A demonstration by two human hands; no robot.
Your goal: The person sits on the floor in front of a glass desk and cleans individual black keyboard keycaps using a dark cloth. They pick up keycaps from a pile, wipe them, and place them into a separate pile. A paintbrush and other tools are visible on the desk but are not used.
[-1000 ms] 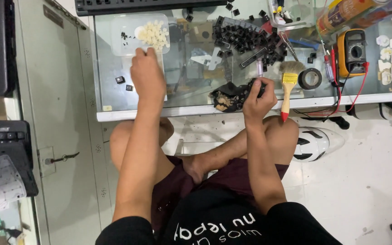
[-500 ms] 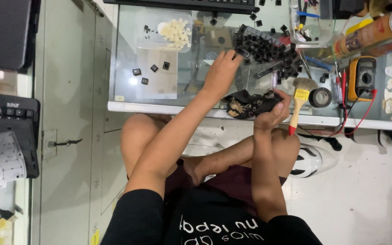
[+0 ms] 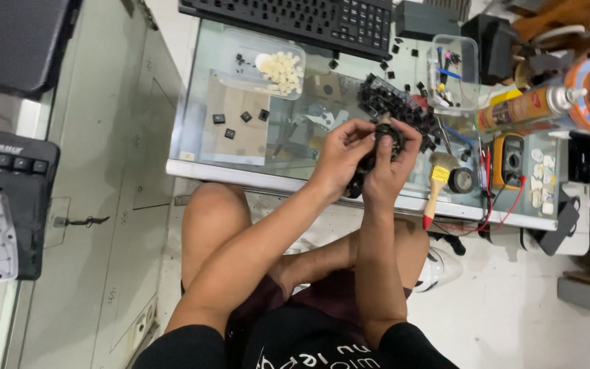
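Note:
My left hand [image 3: 339,154] and my right hand [image 3: 392,164] are pressed together above the glass table [image 3: 240,174]. Between their fingertips they pinch a small black part [image 3: 385,133] that looks like a keycap. Just beyond the fingers a pile of black keycaps [image 3: 387,101] lies on the glass. More dark pieces [image 3: 355,184] sit under my wrists near the table's front edge. Three loose keycaps [image 3: 240,119] lie to the left of my hands.
A clear tray of small white parts [image 3: 280,68] and a black keyboard [image 3: 295,20] lie at the back. Right of my hands are a yellow-banded brush [image 3: 437,181], a tape roll [image 3: 461,180], a multimeter [image 3: 511,160], a spray can [image 3: 527,106] and a clear box [image 3: 453,68]. Another keyboard [image 3: 8,198] lies far left.
My left hand came from the tray of white parts rightward to meet my right hand. Both now hold the small black part. The view has shifted closer to the table.

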